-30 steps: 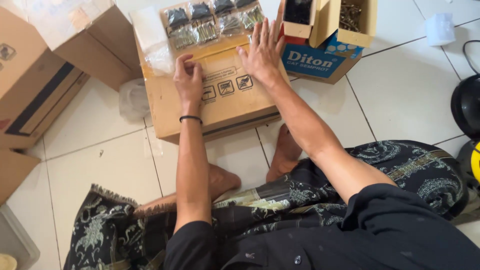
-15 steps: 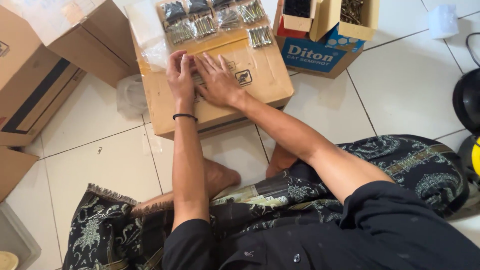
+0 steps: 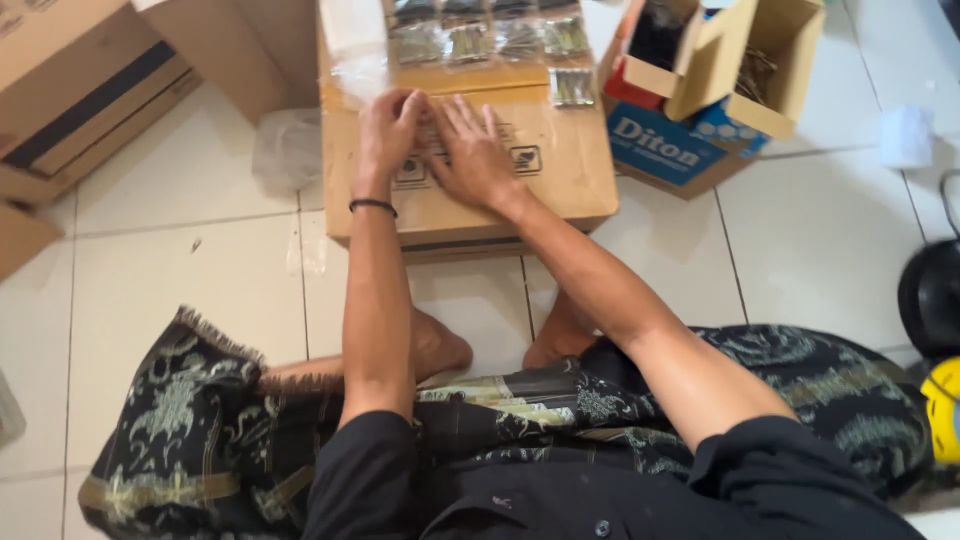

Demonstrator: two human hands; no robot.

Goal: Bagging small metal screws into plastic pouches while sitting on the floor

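A closed brown cardboard box (image 3: 560, 170) stands on the tiled floor in front of my crossed legs. Both hands rest on its lid, side by side. My left hand (image 3: 385, 130), with a black band at the wrist, has its fingers bent down onto the lid beside a clear plastic wrap (image 3: 352, 55); what is under the fingertips is hidden. My right hand (image 3: 470, 155) lies flat on the lid with fingers spread. Rows of small clear bags of screws (image 3: 490, 40) lie along the far part of the lid. One bag (image 3: 570, 87) lies apart, nearer to me.
An open blue and tan carton (image 3: 700, 120) with smaller boxes inside stands at the right. Large brown cartons (image 3: 90, 90) stand at the left, with a crumpled clear bag (image 3: 285, 150) by them. A white roll (image 3: 905, 135) sits far right, a black and yellow object (image 3: 935, 340) at the right edge.
My right hand drew back from the far rows of bags to the middle of the lid next to my left hand. A single bag now lies apart from the rows.
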